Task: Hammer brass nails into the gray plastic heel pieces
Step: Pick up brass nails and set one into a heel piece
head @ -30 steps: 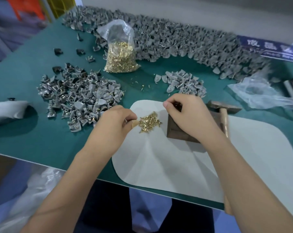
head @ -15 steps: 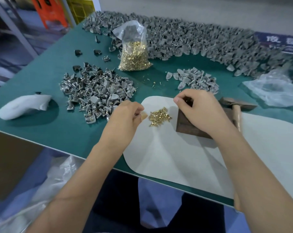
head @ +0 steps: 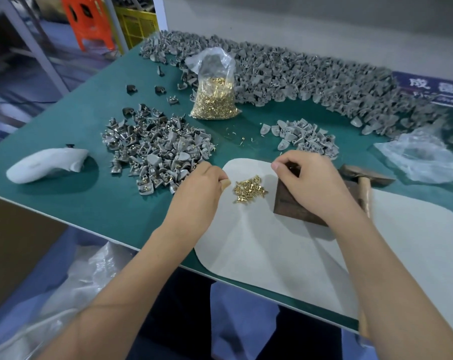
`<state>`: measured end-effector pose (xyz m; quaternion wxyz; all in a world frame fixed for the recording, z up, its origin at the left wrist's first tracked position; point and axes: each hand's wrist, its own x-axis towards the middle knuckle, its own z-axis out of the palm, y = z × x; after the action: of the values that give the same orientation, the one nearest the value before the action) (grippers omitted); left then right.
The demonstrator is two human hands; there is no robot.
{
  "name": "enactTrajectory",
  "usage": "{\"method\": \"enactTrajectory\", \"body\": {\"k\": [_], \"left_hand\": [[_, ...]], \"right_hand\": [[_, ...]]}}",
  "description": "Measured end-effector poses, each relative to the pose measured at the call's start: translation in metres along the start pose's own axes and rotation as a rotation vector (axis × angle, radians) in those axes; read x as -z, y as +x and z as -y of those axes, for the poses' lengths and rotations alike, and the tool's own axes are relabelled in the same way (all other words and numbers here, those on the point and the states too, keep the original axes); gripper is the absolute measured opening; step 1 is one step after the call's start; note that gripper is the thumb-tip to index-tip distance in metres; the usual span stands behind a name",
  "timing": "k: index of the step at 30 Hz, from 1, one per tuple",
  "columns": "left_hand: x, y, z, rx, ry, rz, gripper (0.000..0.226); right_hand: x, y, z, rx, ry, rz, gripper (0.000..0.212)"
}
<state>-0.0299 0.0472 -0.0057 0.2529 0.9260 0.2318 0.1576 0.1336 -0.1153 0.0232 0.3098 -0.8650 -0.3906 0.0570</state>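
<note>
Head view: left hand (head: 198, 188) pinched by loose brass nails (head: 249, 188), contents unclear; right hand (head: 309, 185) curled on dark block (head: 293, 206), maybe holding a heel pc. Hammer (head: 366, 179) idle on desk. Nailed pile (head: 155, 149) done; big gray heap (head: 311, 81) left.

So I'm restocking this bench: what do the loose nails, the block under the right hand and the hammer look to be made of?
The loose nails look like brass: shiny, gold-coloured metal. The block seems to be dark wood, matte brown, though it could be another dense material. The hammer has a dull brownish metal head and a pale handle, probably wood.
</note>
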Motion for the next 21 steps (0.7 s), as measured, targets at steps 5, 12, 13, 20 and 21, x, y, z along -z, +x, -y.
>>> {"method": "enactTrajectory", "body": {"k": [5,12,13,20,21], "left_hand": [[0.000,0.017,-0.031,0.110,-0.652,-0.032,0.015],[-0.014,0.080,-0.074,0.434,-1.496,0.353,0.018],[-0.018,0.088,-0.080,0.429,-1.505,0.380,0.018],[-0.038,0.128,-0.098,0.407,-1.448,0.589,0.017],[-0.040,0.132,-0.096,0.381,-1.413,0.605,0.016]], "right_hand": [[-0.002,0.002,-0.003,0.027,0.072,-0.054,0.012],[0.012,0.013,-0.003,0.069,0.431,-0.238,0.012],[0.015,0.015,-0.004,0.085,0.425,-0.281,0.016],[0.033,0.030,-0.021,0.099,0.137,-0.484,0.018],[0.035,0.031,-0.025,0.118,0.088,-0.497,0.016]]}}
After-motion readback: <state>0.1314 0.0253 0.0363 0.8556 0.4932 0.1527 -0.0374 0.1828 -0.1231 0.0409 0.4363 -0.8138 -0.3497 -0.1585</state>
